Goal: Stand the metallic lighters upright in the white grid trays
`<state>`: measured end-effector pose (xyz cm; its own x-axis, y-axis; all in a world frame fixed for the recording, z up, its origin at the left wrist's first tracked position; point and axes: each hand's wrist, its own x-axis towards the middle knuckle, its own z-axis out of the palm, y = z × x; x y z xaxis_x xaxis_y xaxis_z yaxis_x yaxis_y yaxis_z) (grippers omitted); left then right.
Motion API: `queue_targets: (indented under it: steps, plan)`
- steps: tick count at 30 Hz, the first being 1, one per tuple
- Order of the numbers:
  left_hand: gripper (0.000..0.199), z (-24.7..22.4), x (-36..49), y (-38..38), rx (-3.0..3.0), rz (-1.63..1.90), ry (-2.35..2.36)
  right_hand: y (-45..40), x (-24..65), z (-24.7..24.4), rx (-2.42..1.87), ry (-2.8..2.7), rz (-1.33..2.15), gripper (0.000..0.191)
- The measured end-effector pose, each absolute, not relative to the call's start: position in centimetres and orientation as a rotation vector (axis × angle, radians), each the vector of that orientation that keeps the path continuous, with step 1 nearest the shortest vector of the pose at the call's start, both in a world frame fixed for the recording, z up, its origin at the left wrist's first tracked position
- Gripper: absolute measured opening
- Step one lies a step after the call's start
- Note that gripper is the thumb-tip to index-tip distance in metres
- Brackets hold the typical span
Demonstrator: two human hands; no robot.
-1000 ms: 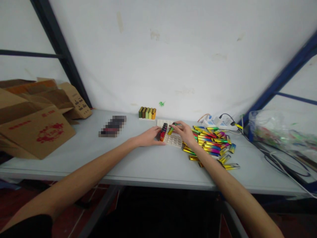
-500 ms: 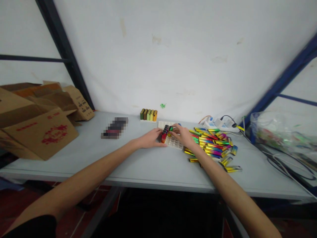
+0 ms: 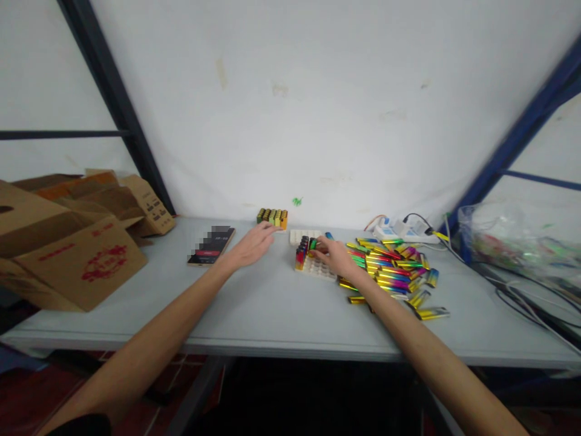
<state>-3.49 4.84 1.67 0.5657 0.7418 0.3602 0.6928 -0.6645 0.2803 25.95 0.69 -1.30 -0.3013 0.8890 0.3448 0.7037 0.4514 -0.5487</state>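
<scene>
My left hand (image 3: 254,244) is above the table, left of a white slotted tray (image 3: 323,270). Its fingers are stretched out, with nothing in them, in front of a block of standing lighters (image 3: 272,218). At the tray, my right hand (image 3: 334,257) pinches a green and gold lighter (image 3: 313,244); my fingers partly cover it. Dark-topped red lighters (image 3: 300,254) stand upright in a row along the tray's left edge, just beside the held one. A loose pile of shiny lighters (image 3: 385,266), mostly gold with coloured ends, lies to the right of the tray, under my right forearm.
A second white tray (image 3: 299,237) is behind the first. On the left are a phone (image 3: 211,245) and open cardboard boxes (image 3: 82,254). A power strip (image 3: 403,231) with cables and a clear plastic bag (image 3: 492,233) are at the right. The wall closes off the back.
My left hand has left the red lighters and moved left, its fingers straightened. My right hand stays at the tray with the green and gold lighter. The view has tilted slightly up.
</scene>
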Motion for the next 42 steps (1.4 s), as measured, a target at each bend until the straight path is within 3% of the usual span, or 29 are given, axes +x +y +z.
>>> queue_targets:
  steps: [5, 12, 19, 24, 28, 38, 42]
  plan:
    - [0.062, 1.0, -3.8, 5.1, 2.52, 0.544, 2.042, 0.7, 26.1, -1.4, -1.305, -2.112, 0.382, 0.011]
    - [0.072, 0.6, -4.3, 5.7, 2.223, 0.298, 2.179, 0.5, 26.1, -1.4, -1.297, -2.119, 0.4, 0.01]
    - [0.067, 0.7, -3.4, 4.7, 2.295, 0.297, 2.181, 0.2, 25.9, -0.9, -1.325, -2.133, 0.368, 0.006]
    - [0.055, 0.6, -2.8, 5.3, 2.649, 0.551, 1.748, 0.4, 25.8, -1.0, -1.341, -2.113, 0.409, 0.005]
    - [0.053, 0.2, -2.1, 5.5, 2.744, 0.474, 1.218, 0.6, 25.9, -1.1, -1.352, -2.112, 0.4, 0.006]
    - [0.08, 0.0, -1.3, 3.9, 2.687, 0.366, 0.895, 0.3, 25.7, -0.5, -1.394, -2.184, 0.3, 0.002]
    - [0.091, -0.5, -0.4, 3.4, 2.581, 0.447, 0.873, 0.0, 26.4, 0.2, -1.372, -2.269, 0.238, 0.016]
